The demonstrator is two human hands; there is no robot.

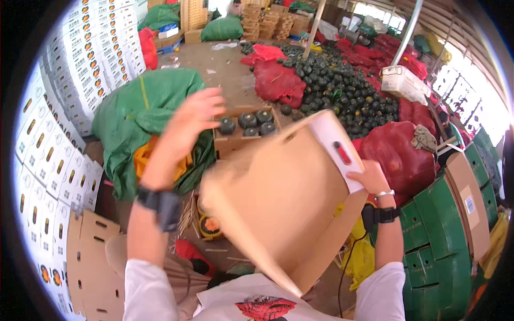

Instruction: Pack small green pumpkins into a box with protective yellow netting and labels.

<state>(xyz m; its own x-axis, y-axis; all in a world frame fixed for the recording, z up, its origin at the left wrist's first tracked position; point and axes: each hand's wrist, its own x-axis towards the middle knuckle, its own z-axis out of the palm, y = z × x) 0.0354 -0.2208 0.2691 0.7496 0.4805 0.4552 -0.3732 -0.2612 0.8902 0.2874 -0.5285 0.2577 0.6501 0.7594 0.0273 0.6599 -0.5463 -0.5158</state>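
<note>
A cardboard box [278, 198], plain brown inside with a white end flap [334, 144], is held tilted in front of my chest. My right hand [369, 177] grips its right edge beside the oval hand hole, thumb on the white flap. Raised at the upper left, apart from the box, my left hand [201, 112] is slightly blurred, with its fingers stretched out and nothing in them. Beyond the tilted box stands another brown box [227, 144] with several dark green squashes [248, 120] inside.
White printed cartons [48, 155] are stacked along the left, beside a green sack [144, 101]. A large heap of dark squashes [342, 80] covers the far floor. Red mesh sacks [399, 158] and green cartons [433, 230] stand at the right. A yellow bag [361, 257] lies close by.
</note>
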